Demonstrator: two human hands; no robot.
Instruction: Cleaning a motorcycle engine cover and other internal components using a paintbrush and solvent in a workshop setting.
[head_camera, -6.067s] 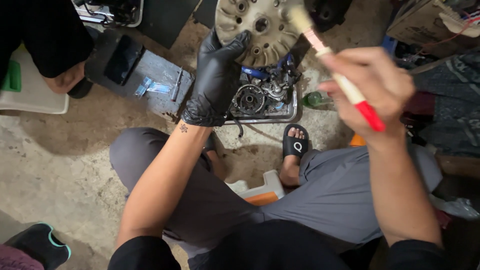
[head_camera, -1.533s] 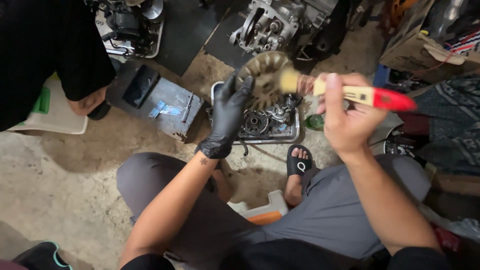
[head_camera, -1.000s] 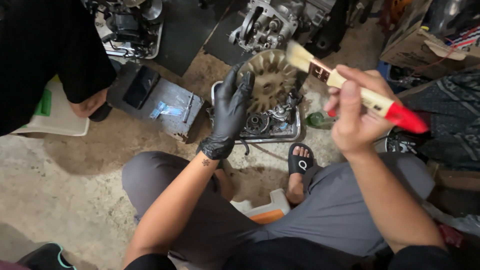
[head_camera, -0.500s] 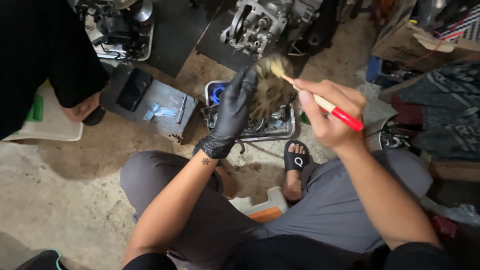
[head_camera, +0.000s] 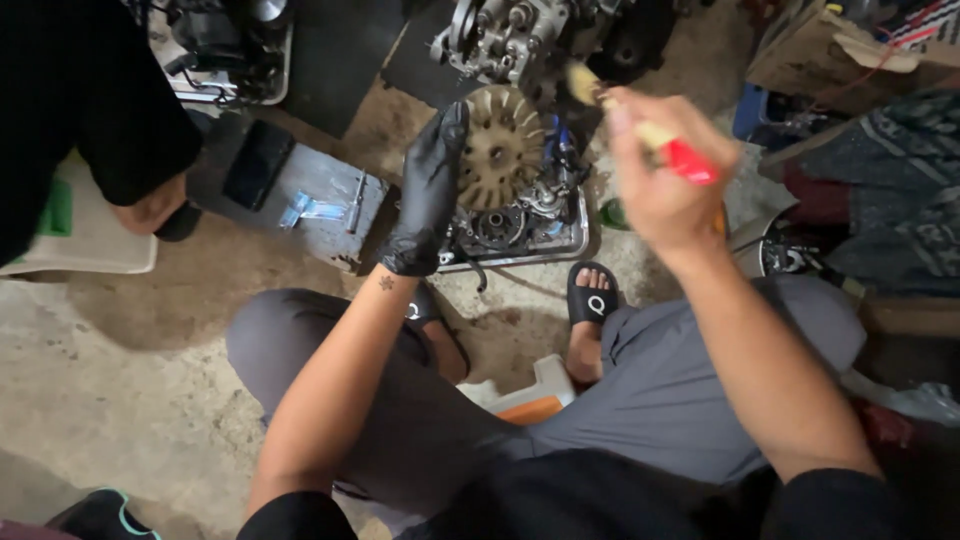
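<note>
Head view, places given relative to the metal tray:

- Metal tray: shallow, rectangular, on the concrete floor, holding dark greasy engine parts.
- Finned fan wheel: round, tan, dirty, held upright just above the tray's far half, its finned face toward the camera.
- Left hand: in a black glove, over the tray's left edge; its grip is clamped on the fan wheel's left rim, fingers pointing up along it.
- Right hand: bare, to the right of the tray and above it; its grip is closed around the paintbrush handle.
- Paintbrush: pale bristles, cream handle with a red end, blurred; the bristles lie just beside the wheel's upper right rim; contact cannot be told.
- Engine block: grey metal, beyond the tray.
- Flat metal plate: left of the tray, carrying a dark phone-like slab and small tools.
- Another person's hand: far left of the tray, under a black sleeve.
- Black sandal: on a foot, just in front of the tray.
</note>
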